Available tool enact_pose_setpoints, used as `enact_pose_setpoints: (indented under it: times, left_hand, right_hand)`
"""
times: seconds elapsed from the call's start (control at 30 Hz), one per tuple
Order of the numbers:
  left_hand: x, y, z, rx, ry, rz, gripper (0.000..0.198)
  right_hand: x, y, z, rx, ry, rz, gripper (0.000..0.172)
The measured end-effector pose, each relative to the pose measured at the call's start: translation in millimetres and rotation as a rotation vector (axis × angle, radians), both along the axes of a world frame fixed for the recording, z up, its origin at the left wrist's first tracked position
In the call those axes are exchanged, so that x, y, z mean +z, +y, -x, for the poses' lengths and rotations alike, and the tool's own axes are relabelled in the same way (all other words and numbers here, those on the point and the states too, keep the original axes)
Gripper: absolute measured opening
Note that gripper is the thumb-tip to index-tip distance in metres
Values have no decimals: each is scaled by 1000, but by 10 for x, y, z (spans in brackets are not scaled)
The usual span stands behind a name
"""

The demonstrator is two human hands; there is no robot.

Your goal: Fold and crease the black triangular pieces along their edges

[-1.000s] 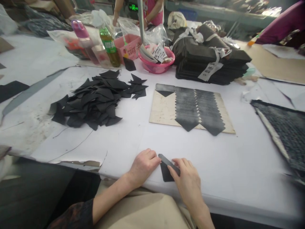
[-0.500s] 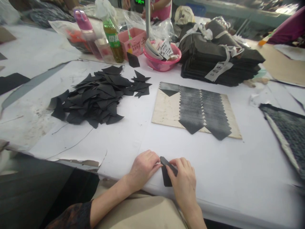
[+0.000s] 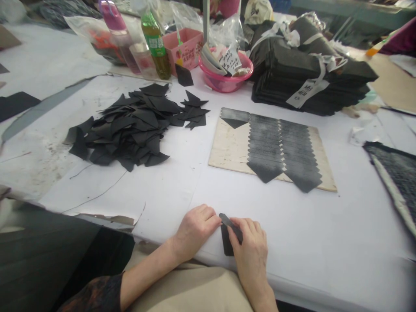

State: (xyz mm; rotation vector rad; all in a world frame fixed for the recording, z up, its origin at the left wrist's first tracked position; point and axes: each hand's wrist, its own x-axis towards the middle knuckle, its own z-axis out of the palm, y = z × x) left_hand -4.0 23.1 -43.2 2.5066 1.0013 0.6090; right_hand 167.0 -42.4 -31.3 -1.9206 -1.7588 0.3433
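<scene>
Near the table's front edge, my right hand (image 3: 251, 242) is closed on a small black fabric or leather piece (image 3: 234, 229), which stands tilted between thumb and fingers. Under it, another dark flat piece (image 3: 227, 243) shows, partly hidden by the hand; whether the two are joined I cannot tell. My left hand (image 3: 198, 227) is closed in a pinch at the upper left edge of the held piece. Beyond my hands lies a beige board (image 3: 229, 149) bearing overlapping rows of pointed black pieces (image 3: 266, 147). A loose heap of similar black pieces (image 3: 133, 125) spreads to the left.
At the back stand a purple-capped bottle (image 3: 113, 21), a green-labelled bottle (image 3: 157, 47), a pink box (image 3: 183, 45) and a pink basin (image 3: 227, 82). A tied stack of black sheets (image 3: 308, 82) sits at back right. A dark textured cloth (image 3: 394, 173) lies at right.
The view has shifted slightly, so the board and stack appear a little further right. Both hands stay almost in place at the black piece; the left fingers have drawn closer together.
</scene>
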Motion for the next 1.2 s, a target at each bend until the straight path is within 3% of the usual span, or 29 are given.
enact_pose_setpoints:
  times: [0.23,0.87,1.2]
  left_hand:
    - [2,-6,37,11,-50,32,9]
    - [-9,4,20,23,45,-76,15]
    - [-9,-2,25,28,26,-60,14]
  right_hand:
    - [13,-26,15,-6,55,9,10]
    - [14,-18,9,47,44,-31,18]
    - [-63,-59,6,110,-128,-82,25]
